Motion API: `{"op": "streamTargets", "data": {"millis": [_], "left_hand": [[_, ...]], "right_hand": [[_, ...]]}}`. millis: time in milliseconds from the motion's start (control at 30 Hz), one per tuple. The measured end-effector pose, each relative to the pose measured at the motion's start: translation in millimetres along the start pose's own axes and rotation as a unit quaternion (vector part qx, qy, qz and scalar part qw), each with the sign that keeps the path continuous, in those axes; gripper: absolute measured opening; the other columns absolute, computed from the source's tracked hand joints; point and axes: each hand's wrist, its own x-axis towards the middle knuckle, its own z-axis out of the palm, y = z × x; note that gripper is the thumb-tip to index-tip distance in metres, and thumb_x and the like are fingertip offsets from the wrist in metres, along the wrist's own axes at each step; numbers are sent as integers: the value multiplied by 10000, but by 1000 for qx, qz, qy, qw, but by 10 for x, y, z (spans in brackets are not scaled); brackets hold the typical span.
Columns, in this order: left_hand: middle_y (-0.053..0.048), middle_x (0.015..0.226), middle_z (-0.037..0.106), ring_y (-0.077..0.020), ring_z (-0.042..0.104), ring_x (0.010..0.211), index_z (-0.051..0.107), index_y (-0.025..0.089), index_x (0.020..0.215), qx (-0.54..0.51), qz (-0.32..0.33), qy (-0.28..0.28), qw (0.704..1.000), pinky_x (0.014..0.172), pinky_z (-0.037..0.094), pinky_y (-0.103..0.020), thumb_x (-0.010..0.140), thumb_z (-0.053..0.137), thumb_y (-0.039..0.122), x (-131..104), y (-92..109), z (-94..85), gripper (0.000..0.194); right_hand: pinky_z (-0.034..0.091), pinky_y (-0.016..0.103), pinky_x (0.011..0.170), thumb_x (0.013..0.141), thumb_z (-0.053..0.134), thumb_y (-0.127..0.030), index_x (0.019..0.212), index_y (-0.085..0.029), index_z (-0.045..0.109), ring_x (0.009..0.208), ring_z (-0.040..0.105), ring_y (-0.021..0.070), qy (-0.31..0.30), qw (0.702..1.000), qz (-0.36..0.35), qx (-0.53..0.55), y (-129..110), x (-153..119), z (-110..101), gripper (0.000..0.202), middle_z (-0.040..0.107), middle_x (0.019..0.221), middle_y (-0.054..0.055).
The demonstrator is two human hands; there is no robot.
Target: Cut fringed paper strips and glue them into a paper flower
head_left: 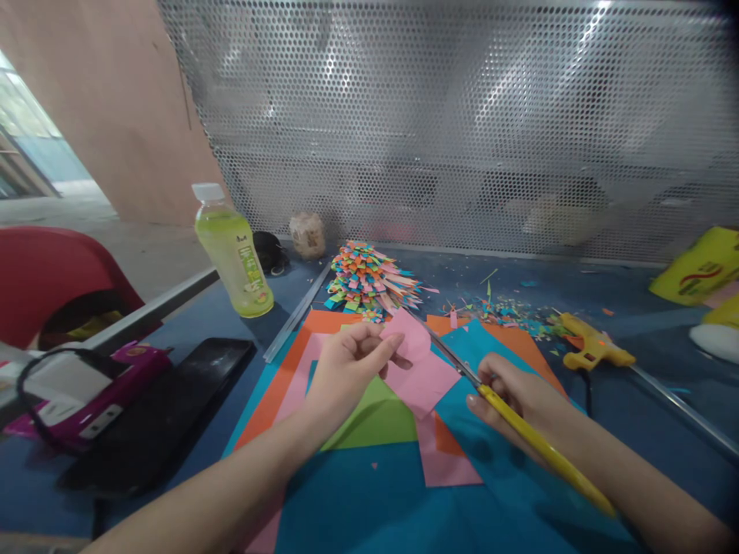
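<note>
Between thumb and fingers, my left hand pinches a piece of pink paper by its upper left side. My right hand grips scissors with long yellow handles. Their metal blades point up and left and lie along the right edge of the pink paper; whether they are cutting into it I cannot tell. Below both hands are overlapping sheets: a blue sheet, a green sheet, more pink strips and orange paper.
Behind the sheets stands a heap of multicoloured paper fringe, with scraps to its right. A yellow glue gun lies at right. To the left are a drink bottle, a black phone and a clear strip. A perforated metal panel closes the back.
</note>
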Motion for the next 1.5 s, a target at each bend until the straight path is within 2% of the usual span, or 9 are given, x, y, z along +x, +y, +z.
{"op": "streamTargets", "data": {"millis": [367,633,800,933,1167,1500], "left_hand": [[-16,590,673,-55,514,459,597,131,678,-28,2,17,999,454,385,-160,719,667,316,17,-21,-22,202],[7,546,645,-56,507,454,594,138,691,-43,9,38,998,448,386,-160,708,681,306,39,-39,-39,190],[9,569,662,-87,593,518,531,152,697,-96,-6,-1,995,468,408,-168,635,742,248,31,-44,-22,240],[1,581,676,-131,655,605,513,153,677,-106,-10,-21,994,488,430,-180,642,732,223,26,-55,-19,233],[-31,630,700,-93,598,502,579,128,684,-70,-44,-56,995,499,453,-197,650,719,212,10,3,-1,166],[-23,600,690,-74,569,470,576,121,652,-101,-49,-47,993,478,450,-178,644,735,210,10,12,1,183]], "right_hand": [[167,221,429,783,454,-406,685,-230,301,456,228,89,0,1000,-12,-7,41,12,6,253,254,483,-99],[161,215,413,771,460,-425,679,-232,311,423,250,90,2,1000,-5,-5,50,13,15,261,272,464,-99],[168,217,405,775,449,-429,681,-231,310,402,266,84,5,1000,-1,-3,28,15,9,259,272,456,-103],[154,216,413,771,454,-441,685,-227,315,432,225,82,16,1000,-6,-7,28,12,19,269,275,469,-103],[172,220,426,770,467,-420,688,-224,314,448,223,78,14,1000,-5,6,22,6,18,262,252,509,-101],[161,233,427,778,462,-420,695,-229,308,447,227,86,2,1000,-4,17,17,6,5,259,267,504,-94]]}}
